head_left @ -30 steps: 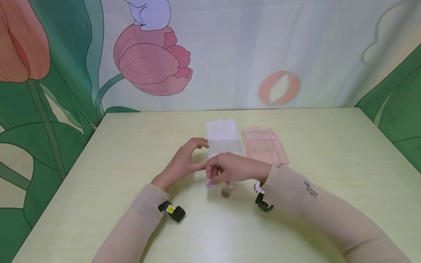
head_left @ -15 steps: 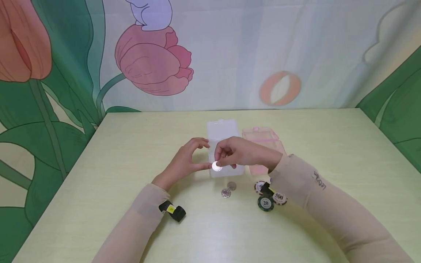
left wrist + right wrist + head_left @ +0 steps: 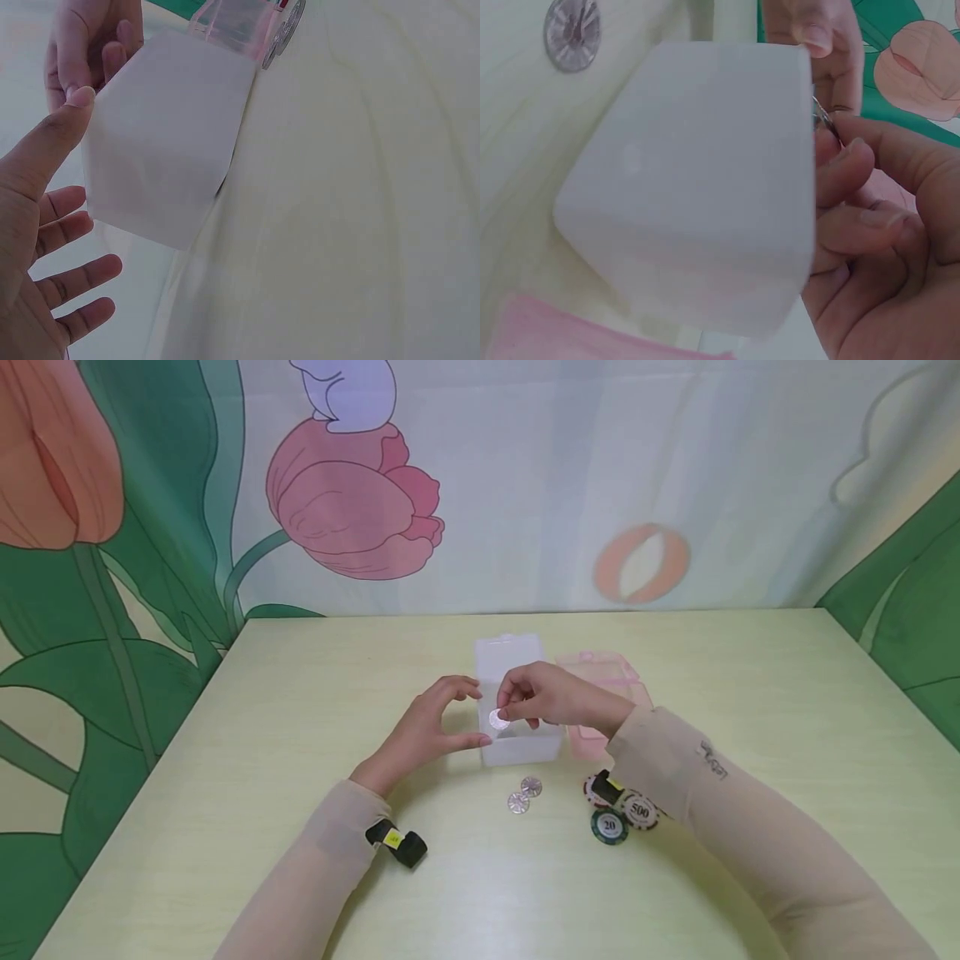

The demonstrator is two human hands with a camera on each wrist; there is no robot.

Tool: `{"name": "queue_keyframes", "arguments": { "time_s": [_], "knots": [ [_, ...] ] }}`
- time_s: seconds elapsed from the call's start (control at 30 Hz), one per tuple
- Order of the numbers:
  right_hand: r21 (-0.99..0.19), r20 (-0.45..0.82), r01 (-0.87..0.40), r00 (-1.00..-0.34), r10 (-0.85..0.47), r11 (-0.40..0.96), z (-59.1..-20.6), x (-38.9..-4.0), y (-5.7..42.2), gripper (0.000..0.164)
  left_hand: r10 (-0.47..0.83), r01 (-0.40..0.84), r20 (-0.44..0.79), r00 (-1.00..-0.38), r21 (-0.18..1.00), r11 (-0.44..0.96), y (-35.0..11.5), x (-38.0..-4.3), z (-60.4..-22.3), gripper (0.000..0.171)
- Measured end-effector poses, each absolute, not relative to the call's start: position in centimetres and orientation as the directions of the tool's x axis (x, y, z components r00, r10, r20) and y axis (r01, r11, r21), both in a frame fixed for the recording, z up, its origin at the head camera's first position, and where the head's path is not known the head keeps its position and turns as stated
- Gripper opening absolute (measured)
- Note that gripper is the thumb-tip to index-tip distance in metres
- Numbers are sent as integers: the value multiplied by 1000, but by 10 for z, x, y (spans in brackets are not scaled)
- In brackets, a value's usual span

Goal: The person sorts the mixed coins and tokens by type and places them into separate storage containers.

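My right hand [image 3: 558,695] pinches a shiny, silvery faceted disc [image 3: 498,720] between thumb and fingertips, over the open part of a white plastic box [image 3: 528,752]. The box's lid [image 3: 506,653] lies folded back behind it. My left hand [image 3: 427,727] is at the box's left side with fingers spread; its thumb tip [image 3: 81,97] touches the box's rim in the left wrist view. Two similar discs lie on the table in front of the box, one nearer [image 3: 518,802] and one farther [image 3: 531,787]. The box's inside is partly hidden by my right hand.
An open pink translucent box [image 3: 592,745] stands right beside the white one, partly behind my right hand. Poker chips, among them a green 20 chip [image 3: 609,827] and a white 500 chip [image 3: 640,812], lie under my right forearm. A printed curtain [image 3: 510,485] hangs behind the table.
My right hand has lifted the disc from near the other discs on the table and carried it forward, over the white box. My left hand has stayed at the box's side.
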State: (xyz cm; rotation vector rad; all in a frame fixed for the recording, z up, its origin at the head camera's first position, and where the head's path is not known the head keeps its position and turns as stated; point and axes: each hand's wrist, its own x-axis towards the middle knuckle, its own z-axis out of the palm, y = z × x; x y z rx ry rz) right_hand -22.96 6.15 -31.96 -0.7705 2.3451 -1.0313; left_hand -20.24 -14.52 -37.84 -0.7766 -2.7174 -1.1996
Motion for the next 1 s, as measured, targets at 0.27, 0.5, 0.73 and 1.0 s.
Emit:
{"name": "queue_keyframes", "arguments": {
  "time_s": [0.27,0.5,0.73,1.0],
  "knots": [
    [-683,-182,-367,-752,-633,632,-334,-238,54,7,418,483,273,-867,671,563,-145,-202,-379,53],
    [-544,-207,-421,-771,-603,725,-336,-238,44,9,422,498,291,-859,666,555,-147,-203,-380,53],
    [-389,-253,-461,-779,-573,798,-339,-238,33,11,429,513,307,-849,669,538,-147,-204,-381,53],
    [-295,-261,-497,-780,-569,816,-345,-241,30,12,429,498,284,-857,671,550,-146,-204,-381,54]
  ]
}}
